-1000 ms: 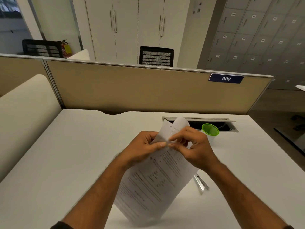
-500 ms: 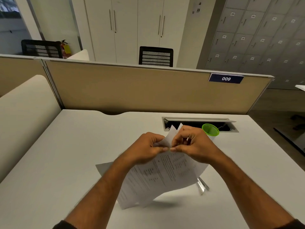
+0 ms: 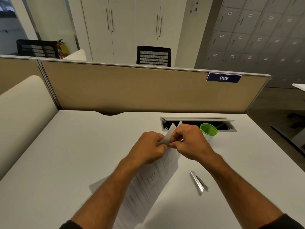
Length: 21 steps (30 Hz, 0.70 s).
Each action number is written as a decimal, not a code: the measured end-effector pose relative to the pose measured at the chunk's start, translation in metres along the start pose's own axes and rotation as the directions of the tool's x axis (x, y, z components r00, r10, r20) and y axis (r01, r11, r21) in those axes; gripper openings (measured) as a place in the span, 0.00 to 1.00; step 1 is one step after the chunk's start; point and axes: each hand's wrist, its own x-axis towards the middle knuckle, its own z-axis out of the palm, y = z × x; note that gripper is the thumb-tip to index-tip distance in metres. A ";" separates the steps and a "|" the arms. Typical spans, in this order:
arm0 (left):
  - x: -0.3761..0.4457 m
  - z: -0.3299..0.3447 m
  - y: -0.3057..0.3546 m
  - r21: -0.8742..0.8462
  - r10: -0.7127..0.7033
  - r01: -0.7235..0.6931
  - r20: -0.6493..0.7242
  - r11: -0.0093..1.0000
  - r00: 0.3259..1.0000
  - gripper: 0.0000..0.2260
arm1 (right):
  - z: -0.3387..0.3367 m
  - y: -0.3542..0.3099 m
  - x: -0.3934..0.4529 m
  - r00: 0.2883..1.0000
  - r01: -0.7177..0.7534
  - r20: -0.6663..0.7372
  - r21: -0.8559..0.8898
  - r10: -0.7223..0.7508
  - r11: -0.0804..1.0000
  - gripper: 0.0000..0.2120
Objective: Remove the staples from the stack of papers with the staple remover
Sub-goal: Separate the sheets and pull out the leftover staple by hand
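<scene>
Now, as seen from the head camera:
Left hand: the left hand point(image 3: 148, 148) had its fingers curled, pinching the upper corner of the papers point(image 3: 148, 184) between thumb and fingertips.
Right hand: the right hand point(image 3: 189, 142) pinched the same corner from the other side, fingers curled; its fingertips met those of the left hand.
Papers: printed sheets hung from the pinched corner toward the camera, between the forearms and above the desk point(image 3: 66, 162); a folded corner stuck up above the hands. No staple could be made out.
Remover: the metal remover point(image 3: 198, 182) lay flat on the desk, right of the papers and under the right forearm, touched by neither hand.
Cup: a green-rimmed cup point(image 3: 208, 131) stood just beyond the right hand, beside the cable slot point(image 3: 222, 125).
Partition: a tan partition point(image 3: 132, 90) with a "009" plate point(image 3: 223, 78) closed the desk's far edge.
</scene>
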 end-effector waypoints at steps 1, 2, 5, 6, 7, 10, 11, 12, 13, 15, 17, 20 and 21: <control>0.000 -0.001 -0.001 -0.019 -0.005 0.005 -0.005 1.000 1.000 0.08 | 0.000 0.002 0.001 1.000 0.016 0.006 0.027 -0.016 1.000 0.07; 0.000 -0.002 -0.002 -0.047 -0.016 0.015 -0.008 0.999 1.000 0.07 | -0.001 0.004 0.001 0.999 0.036 0.019 0.069 -0.038 0.997 0.07; 0.005 -0.006 -0.011 -0.168 -0.061 0.059 -0.007 0.984 0.998 0.08 | -0.001 0.013 0.000 0.993 0.080 0.064 0.188 -0.094 0.979 0.07; 0.006 -0.008 -0.015 -0.197 -0.071 0.069 -0.004 0.978 0.997 0.08 | -0.001 0.016 0.000 0.993 0.076 0.069 0.232 -0.094 0.970 0.08; 0.008 -0.009 -0.018 -0.222 -0.077 0.075 -0.001 0.972 0.997 0.07 | -0.002 0.018 0.000 0.995 0.059 0.065 0.286 -0.081 0.957 0.08; 0.011 -0.010 -0.024 -0.279 -0.088 0.083 -0.005 0.957 0.996 0.06 | -0.009 0.028 0.003 0.998 -0.058 0.013 0.470 0.059 0.881 0.08; 0.012 -0.010 -0.025 -0.291 -0.093 0.084 -0.015 0.953 0.996 0.06 | -0.012 0.034 0.005 0.991 -0.100 -0.022 0.537 0.132 0.837 0.07; 0.012 -0.009 -0.026 -0.303 -0.096 0.084 -0.027 0.949 0.995 0.06 | -0.014 0.043 0.008 0.974 -0.143 -0.056 0.598 0.219 0.789 0.06; 0.013 -0.008 -0.028 -0.318 -0.099 0.081 -0.040 0.945 0.994 0.07 | -0.017 0.053 0.012 0.945 -0.189 -0.084 0.650 0.316 0.736 0.06; 0.015 -0.007 -0.031 -0.350 -0.096 0.066 -0.070 0.934 0.993 0.06 | -0.023 0.079 0.023 0.862 -0.267 -0.125 0.710 0.490 0.651 0.06; 0.017 -0.006 -0.035 -0.380 -0.089 0.042 -0.107 0.924 0.990 0.06 | -0.030 0.107 0.034 0.790 -0.350 -0.150 0.686 0.594 0.639 0.05; 0.021 -0.005 -0.039 -0.427 -0.071 -0.003 -0.158 0.904 0.985 0.05 | -0.037 0.149 0.047 0.730 -0.496 -0.237 0.461 0.641 0.736 0.05; 0.023 -0.004 -0.040 -0.445 -0.064 -0.020 -0.172 0.895 0.983 0.05 | -0.038 0.164 0.051 0.729 -0.534 -0.266 0.354 0.630 0.768 0.04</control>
